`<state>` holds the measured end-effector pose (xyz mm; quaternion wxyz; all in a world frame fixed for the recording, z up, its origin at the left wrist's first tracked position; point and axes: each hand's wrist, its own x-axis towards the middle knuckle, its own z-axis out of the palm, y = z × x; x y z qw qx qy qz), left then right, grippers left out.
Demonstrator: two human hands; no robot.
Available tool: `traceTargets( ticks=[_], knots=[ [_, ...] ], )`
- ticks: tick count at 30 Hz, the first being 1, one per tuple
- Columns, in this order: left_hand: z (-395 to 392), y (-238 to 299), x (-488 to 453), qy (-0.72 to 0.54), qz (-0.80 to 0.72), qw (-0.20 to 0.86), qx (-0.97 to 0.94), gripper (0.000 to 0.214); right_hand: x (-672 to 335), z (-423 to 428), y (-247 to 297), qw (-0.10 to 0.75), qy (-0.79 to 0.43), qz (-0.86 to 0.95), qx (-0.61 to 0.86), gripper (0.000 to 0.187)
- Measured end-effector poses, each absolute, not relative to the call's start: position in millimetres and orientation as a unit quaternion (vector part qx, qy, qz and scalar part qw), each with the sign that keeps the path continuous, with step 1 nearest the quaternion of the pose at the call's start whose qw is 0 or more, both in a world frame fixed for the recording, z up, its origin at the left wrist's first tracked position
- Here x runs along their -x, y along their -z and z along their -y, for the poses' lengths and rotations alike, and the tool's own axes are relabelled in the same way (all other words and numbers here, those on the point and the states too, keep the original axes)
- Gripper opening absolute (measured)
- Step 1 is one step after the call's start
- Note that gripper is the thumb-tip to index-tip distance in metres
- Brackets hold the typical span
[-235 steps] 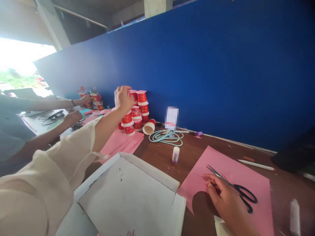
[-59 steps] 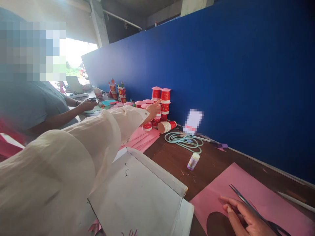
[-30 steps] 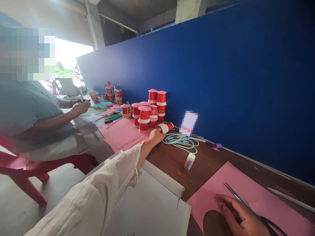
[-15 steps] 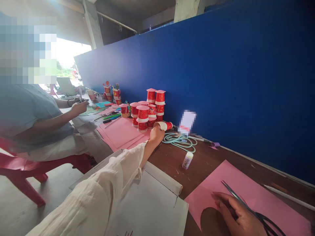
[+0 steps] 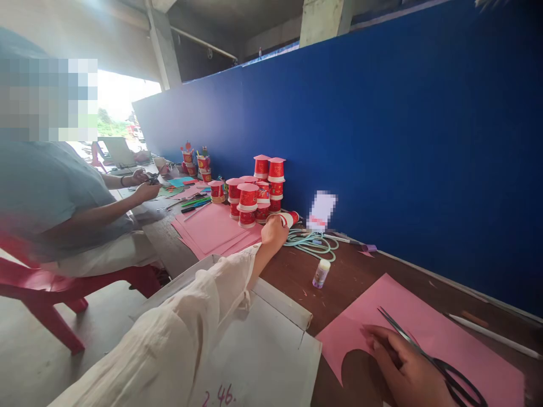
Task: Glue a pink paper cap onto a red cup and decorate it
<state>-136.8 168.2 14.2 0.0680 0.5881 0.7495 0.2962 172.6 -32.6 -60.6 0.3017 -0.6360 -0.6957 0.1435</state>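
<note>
My left hand (image 5: 275, 233) is stretched forward, its fingers closed on the rim end of a red paper cup (image 5: 291, 218) lying on its side in a nested stack. The fingertips are partly hidden. My right hand (image 5: 405, 364) rests over a pink paper sheet (image 5: 475, 350) with a round cut in its near edge. Its thumb and fingers are loosely curled and apart, with nothing visible between them. Black-handled scissors (image 5: 456, 376) lie on the sheet alongside this hand. Beyond my left hand stand stacked red paper cups (image 5: 247, 198) topped with pink paper discs.
A glue stick (image 5: 321, 274) stands near a coiled pale green cord (image 5: 311, 243). Pink sheets (image 5: 207, 229) and pens (image 5: 195, 203) lie leftward. A white board (image 5: 258, 345) is in front of me. A blue partition (image 5: 382, 141) borders the table. Another person (image 5: 72, 198) sits at left.
My left hand has shifted slightly right along the cup stack, and fewer of its white rims show. The right hand stays beside the scissors. The other person's hands have moved slightly.
</note>
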Motion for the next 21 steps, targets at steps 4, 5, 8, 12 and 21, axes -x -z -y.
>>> traceTargets(
  ticks=[4,5,8,12,21],
  knots=[
    [-159.4,-12.7,135.5,-0.299,-0.746,0.043,-0.593,0.027,-170.2,32.7,59.0,0.311,-0.153,0.694,0.631,0.036],
    [-157.4,-13.5,135.6,-0.300,-0.744,0.036,-0.596,0.026,-168.7,33.1,58.3,0.319,-0.154,0.690,0.631,0.036],
    [-154.2,-19.3,135.1,-0.300,-0.735,0.017,-0.608,0.025,-164.6,34.3,56.2,0.343,-0.150,0.674,0.637,0.036],
    [-154.0,-31.6,134.3,-0.285,-0.730,0.007,-0.621,0.026,-165.5,32.5,55.5,0.320,-0.149,0.690,0.632,0.033],
    [-103.7,-55.4,164.8,-0.236,-0.710,-0.034,-0.662,0.013,-163.5,32.8,53.3,0.328,-0.152,0.692,0.625,0.029]
  ],
)
